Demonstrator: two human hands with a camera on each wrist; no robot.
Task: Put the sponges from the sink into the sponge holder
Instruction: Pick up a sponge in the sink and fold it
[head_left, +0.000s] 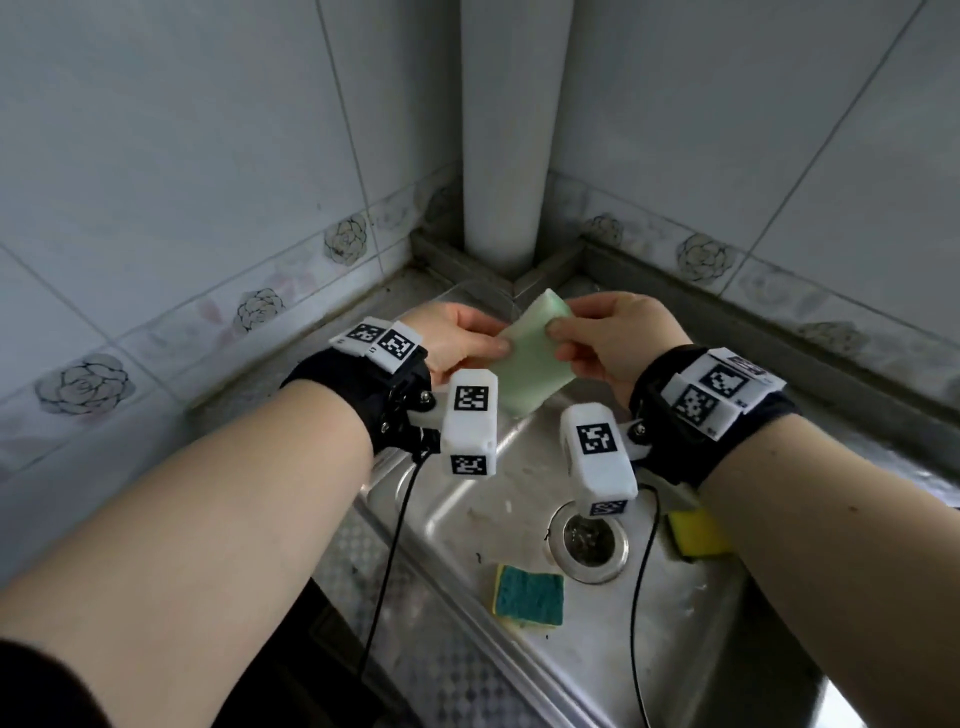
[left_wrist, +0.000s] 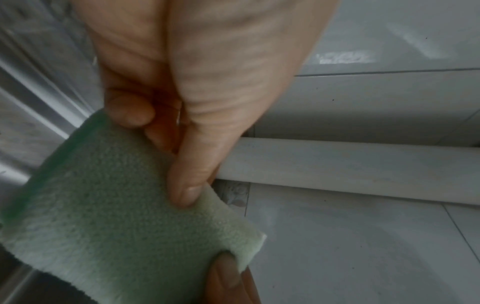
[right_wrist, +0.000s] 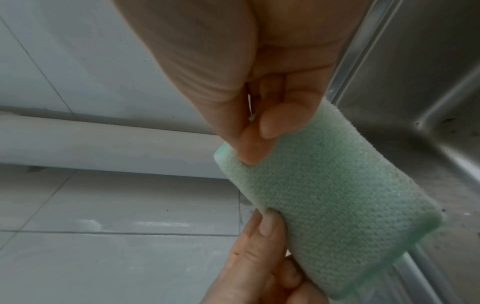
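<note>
Filling the lower middle of the head view, the steel sink (head_left: 519, 670) sits in a tiled corner where one white pipe (head_left: 511, 130) stands upright. Only this view shows the basin floor, with its round drain (head_left: 589, 543) and two sponges lying in it: a teal-faced sponge (head_left: 529, 595) with a yellow underside near the front, and a yellow sponge (head_left: 696, 532) partly hidden behind the right forearm. A third, the pale green sponge (head_left: 532, 358), is held up in the air above the back of the sink, between both hands. That makes three sponges in all; the holder cannot be picked out in any view.

The left hand (head_left: 457, 340) pinches one edge of the pale green sponge and the right hand (head_left: 613, 338) pinches the opposite edge. The left wrist view alone shows a fleecy face with a darker green strip along one side; the right wrist view alone shows the other, dimpled foam face. Each wrist wears a black strap carrying white blocks with black-and-white square markers, bearing no readable words; tiny print beside some may be lettering, too small to tell.
</note>
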